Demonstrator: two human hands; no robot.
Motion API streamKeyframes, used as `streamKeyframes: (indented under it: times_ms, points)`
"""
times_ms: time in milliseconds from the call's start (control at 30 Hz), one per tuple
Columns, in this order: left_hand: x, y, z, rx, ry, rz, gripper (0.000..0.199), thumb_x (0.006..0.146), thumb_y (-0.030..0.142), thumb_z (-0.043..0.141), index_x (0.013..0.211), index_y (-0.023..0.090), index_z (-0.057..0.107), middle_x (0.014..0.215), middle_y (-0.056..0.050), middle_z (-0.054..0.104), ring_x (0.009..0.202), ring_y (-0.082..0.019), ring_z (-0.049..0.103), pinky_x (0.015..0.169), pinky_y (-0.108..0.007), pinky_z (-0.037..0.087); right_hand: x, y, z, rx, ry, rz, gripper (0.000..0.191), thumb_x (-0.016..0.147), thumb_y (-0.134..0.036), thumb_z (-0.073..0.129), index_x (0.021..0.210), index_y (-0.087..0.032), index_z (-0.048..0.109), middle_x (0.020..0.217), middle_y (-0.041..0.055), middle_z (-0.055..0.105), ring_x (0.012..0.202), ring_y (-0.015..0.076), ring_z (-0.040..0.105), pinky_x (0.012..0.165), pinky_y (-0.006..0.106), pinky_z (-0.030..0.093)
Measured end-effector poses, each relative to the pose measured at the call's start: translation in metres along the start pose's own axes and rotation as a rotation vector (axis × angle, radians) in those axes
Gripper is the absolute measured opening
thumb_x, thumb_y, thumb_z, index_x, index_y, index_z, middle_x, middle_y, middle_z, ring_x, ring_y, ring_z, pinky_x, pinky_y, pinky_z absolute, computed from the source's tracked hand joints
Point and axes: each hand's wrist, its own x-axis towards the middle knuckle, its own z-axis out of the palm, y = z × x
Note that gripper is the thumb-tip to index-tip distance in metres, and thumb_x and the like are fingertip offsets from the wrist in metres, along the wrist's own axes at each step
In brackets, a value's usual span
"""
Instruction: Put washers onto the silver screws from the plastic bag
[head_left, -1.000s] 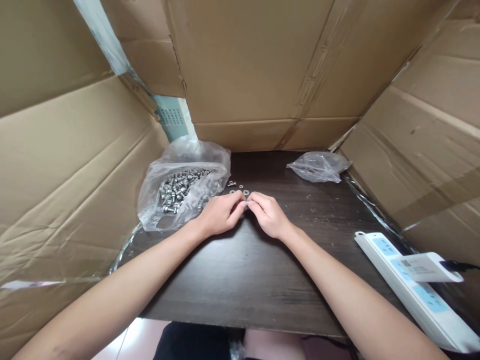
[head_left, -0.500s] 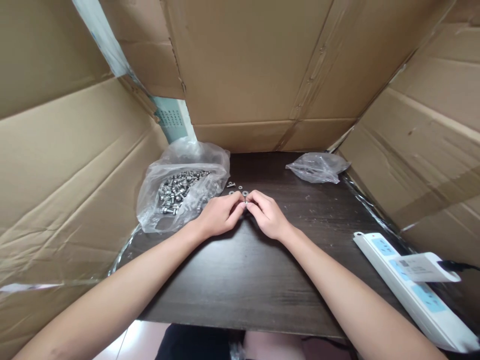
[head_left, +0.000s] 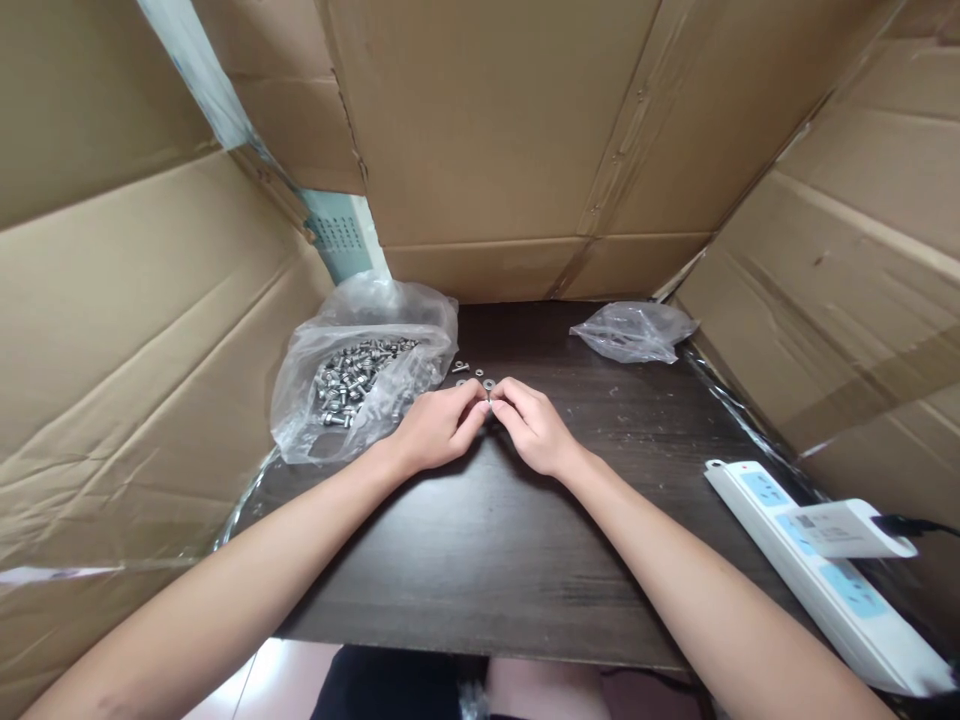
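My left hand [head_left: 441, 428] and my right hand [head_left: 534, 426] meet fingertip to fingertip above the dark table. Both are closed in a pinch around a tiny metal piece, mostly hidden by the fingers; its kind cannot be made out. Just beyond the fingertips lie a flat washer [head_left: 489, 385], a small ring or nut [head_left: 479, 373] and a small bolt [head_left: 460, 368]. Another washer [head_left: 461, 383] shows partly beside my left fingers. To the left, a clear plastic bag [head_left: 296, 400] lies open with many metal bolts [head_left: 352, 380] inside.
A second clear plastic bag [head_left: 636, 332] rests at the back right of the table [head_left: 450, 570]. A white power strip [head_left: 810, 580] with a plugged-in white adapter [head_left: 851, 528] lies along the right side. Cardboard walls [head_left: 510, 130] surround the table at the back and both sides.
Both hands stay pinched together in nearly the same place, with only slight finger movement. The whole view has shifted a little.
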Motion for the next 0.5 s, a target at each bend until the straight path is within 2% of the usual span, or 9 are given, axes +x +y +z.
streamKeyframes:
  times_ms: [167, 500]
  points:
    - [0.0, 0.0006, -0.0005, 0.009, 0.0, -0.011, 0.025, 0.105, 0.037, 0.041, 0.099, 0.02, 0.058, 0.087, -0.005, 0.072, 0.076, -0.021, 0.069, 0.07, -0.031, 0.048, -0.0017, 0.0016, 0.0008, -0.003, 0.02, 0.01, 0.004, 0.096, -0.025, 0.051, 0.094, -0.022, 0.052, 0.089, 0.0025, 0.061, 0.079, 0.0188, 0.055, 0.074, 0.032, 0.042]
    - [0.0002, 0.0007, -0.0005, -0.001, -0.002, -0.007, 0.025, 0.105, 0.037, 0.041, 0.098, 0.02, 0.058, 0.089, -0.005, 0.073, 0.077, -0.021, 0.069, 0.071, -0.032, 0.047, -0.0003, 0.0015, 0.0013, -0.017, 0.014, 0.003, 0.013, 0.099, -0.028, 0.047, 0.088, -0.022, 0.05, 0.085, 0.0019, 0.058, 0.077, 0.0183, 0.053, 0.074, 0.032, 0.04]
